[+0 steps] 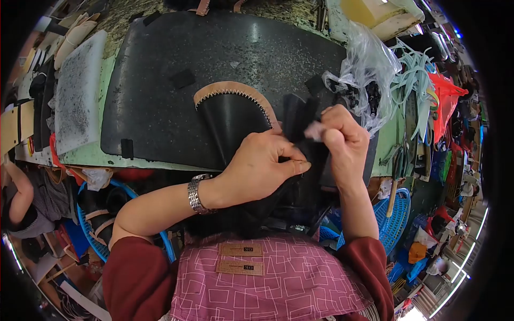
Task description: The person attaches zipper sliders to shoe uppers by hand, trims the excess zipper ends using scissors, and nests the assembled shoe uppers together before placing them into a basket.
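My left hand (270,160), with a metal watch at the wrist, pinches the lower right side of a black leather piece (227,117). A tan strip with a zigzag-cut edge (235,87) curves along the top of that piece. My right hand (345,136) is closed just to the right, its fingertips at a small pale patch blurred by motion; what it holds cannot be made out. Dark flaps (297,115) stand up between my two hands, also blurred. All this is over the front edge of a large black mat (160,69).
A clear plastic bag (369,69) lies right of the mat, beside pale green strips (412,69) and a red bag (445,96). A speckled white board (80,91) is at left. Blue baskets (393,214) stand below the table on both sides. Another person's arm (19,187) shows far left.
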Demonstrator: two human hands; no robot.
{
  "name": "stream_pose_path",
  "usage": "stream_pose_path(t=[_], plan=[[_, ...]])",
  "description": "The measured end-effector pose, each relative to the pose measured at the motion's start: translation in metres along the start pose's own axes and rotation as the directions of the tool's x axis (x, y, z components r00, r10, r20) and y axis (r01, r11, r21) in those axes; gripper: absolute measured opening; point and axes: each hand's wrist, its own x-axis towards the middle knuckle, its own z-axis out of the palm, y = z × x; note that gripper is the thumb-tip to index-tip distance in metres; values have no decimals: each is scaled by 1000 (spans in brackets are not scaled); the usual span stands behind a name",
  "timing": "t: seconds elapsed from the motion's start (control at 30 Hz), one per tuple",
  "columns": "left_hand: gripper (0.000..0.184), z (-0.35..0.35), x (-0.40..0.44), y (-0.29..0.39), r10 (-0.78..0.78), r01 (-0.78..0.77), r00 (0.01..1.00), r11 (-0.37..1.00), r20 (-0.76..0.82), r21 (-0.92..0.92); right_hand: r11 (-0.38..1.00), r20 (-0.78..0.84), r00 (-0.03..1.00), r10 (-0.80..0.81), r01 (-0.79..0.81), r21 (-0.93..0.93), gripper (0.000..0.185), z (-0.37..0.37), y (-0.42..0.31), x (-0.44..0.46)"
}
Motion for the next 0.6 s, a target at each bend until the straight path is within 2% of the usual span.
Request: stream_pose_path(t=[0.03,0.07,0.1,0.13,0.17,0.2,0.23,0.27,0.3,0.33,0.37,0.4,0.43,0.47,0.5,0.57,0.6], plan=[[10,1,0,0,19,-17,999,999,-30,48,993,65,993,-100,96,67,17,-6,7,-2],[10,3,0,-2,19,-17,999,999,-26,45,996,118,992,-48,39,83,17,-11,10,-4],[10,6,0,-5,105,-102,993,993,-52,56,996,114,992,-44,35,80,17,-11,4,-5],[9,8,1,-5,191,-186,979,980,-77,70,989,81,988,130,-123,-83,18,-10,-8,-3],[9,10,0,-4,194,-189,978,979,-72,70,931,20,957,291,-278,-235,18,-8,-18,-1],[9,10,-1,-2,178,-174,983,981,-45,86,923,2,949,316,-307,-233,17,-3,-23,1],[9,10,-2,0,161,-158,987,982,-19,101,922,-3,949,316,-308,-233,17,-4,-23,2],[9,8,-1,2,162,-159,987,982,-17,102,943,73,978,193,-165,-290,17,-5,-21,3],[8,3,0,2,109,-117,992,984,64,131,943,156,985,71,-15,-333,17,-6,-18,4],[8,-1,0,3,54,-77,988,984,142,163,943,153,986,70,-16,-332,17,-7,-14,1],[8,-4,-1,3,53,-76,988,983,143,165,969,139,984,109,-74,-237,17,-9,-9,-4],[9,-6,-2,3,-44,63,987,991,156,-120,982,130,980,151,-133,-137,17,-12,-4,-8],[10,-8,-3,3,-134,202,972,899,195,-390,975,68,979,193,-183,-128,17,-14,-3,-12],[12,-10,-4,-2,-97,135,990,881,106,-454,975,64,979,196,-187,-124,17,-16,-4,-14],[12,-12,-4,-3,-99,140,989,881,113,-453,967,60,971,233,-224,-124,16,-18,-8,-17],[10,-12,-4,-2,-172,169,983,730,61,-663,943,79,947,312,-298,-146,14,-18,-17,-24],[12,-11,-5,-2,-204,195,977,764,56,-615,958,112,956,270,-255,-128,14,-16,-20,-27]])
